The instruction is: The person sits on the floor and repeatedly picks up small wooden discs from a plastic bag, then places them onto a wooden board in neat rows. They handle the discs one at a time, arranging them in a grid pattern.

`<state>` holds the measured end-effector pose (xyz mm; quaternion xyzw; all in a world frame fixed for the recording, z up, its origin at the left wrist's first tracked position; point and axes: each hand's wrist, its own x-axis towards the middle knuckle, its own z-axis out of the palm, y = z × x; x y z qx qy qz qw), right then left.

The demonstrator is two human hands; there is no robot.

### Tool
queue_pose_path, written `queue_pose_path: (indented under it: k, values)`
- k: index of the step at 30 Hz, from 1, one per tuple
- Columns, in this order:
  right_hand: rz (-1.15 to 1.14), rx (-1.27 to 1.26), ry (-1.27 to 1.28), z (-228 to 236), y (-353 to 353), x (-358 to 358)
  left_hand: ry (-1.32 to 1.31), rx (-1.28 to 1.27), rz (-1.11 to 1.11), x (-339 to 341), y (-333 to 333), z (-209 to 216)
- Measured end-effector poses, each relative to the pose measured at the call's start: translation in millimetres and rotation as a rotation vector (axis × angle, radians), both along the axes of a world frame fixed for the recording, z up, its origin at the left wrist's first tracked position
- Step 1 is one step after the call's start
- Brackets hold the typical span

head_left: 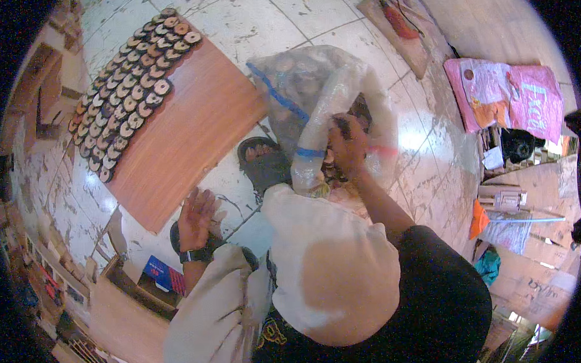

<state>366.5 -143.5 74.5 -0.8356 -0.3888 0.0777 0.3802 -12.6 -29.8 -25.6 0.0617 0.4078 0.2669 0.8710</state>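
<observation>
My right hand point(349, 146) is at the mouth of a translucent plastic sack point(338, 77) with blue and red stripes. Its fingers are curled, and a dark shape shows at their tips; I cannot make out what they hold. Below the hand, brown round pieces point(332, 170) show in the sack's opening. My left hand point(197, 220) lies over my left knee side with its palm up and fingers spread, holding nothing. Ahead of it is a brown wooden board point(193, 134). Rows of bark-edged wood slices point(130, 91), each with a small centre mark, overlap on its far left part.
My sandalled foot point(262, 162) is between board and sack. A cardboard box point(131, 289) holding a blue and red packet point(162, 275) stands at lower left. On the right lie a pink bag point(508, 97), a plank point(404, 33) and wooden sheets. The tiled floor point(253, 16) is stained.
</observation>
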Motion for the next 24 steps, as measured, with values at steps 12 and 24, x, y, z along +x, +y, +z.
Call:
queue_pose_path:
  k: [12, 24]
  values:
    - [0.307, -1.021, -0.281, -39, -65, 89, 0.138, 0.019, -0.116, -9, -5, -10]
    - [0.259, -0.831, -0.617, -72, -109, 44, 0.223, 0.003, -0.167, -6, -5, -4]
